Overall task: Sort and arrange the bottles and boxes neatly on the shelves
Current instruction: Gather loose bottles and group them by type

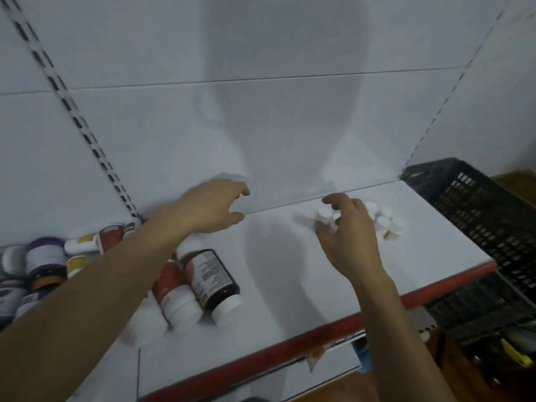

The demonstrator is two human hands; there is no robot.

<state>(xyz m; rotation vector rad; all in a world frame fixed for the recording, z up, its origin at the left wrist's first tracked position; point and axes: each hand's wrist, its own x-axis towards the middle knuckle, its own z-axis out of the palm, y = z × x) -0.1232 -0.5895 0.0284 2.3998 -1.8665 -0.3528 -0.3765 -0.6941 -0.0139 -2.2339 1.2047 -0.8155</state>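
Observation:
On the white shelf (275,271), my right hand (348,236) curls its thumb and fingers round a small white-capped bottle (324,215) near the back wall. More small white-capped bottles (387,223) stand clustered just to its right. My left hand (211,207) hovers over the shelf near the back wall, fingers loosely spread, holding nothing. Below my left forearm lie a dark bottle with a white cap (213,278) and a red-labelled white bottle (174,291). Purple-capped bottles (43,256) crowd the far left, blurred.
A black slatted crate (478,216) stands at the shelf's right end. The shelf has a red front edge (319,326), with a lower shelf below it. Slotted uprights (87,134) run up the white back panel.

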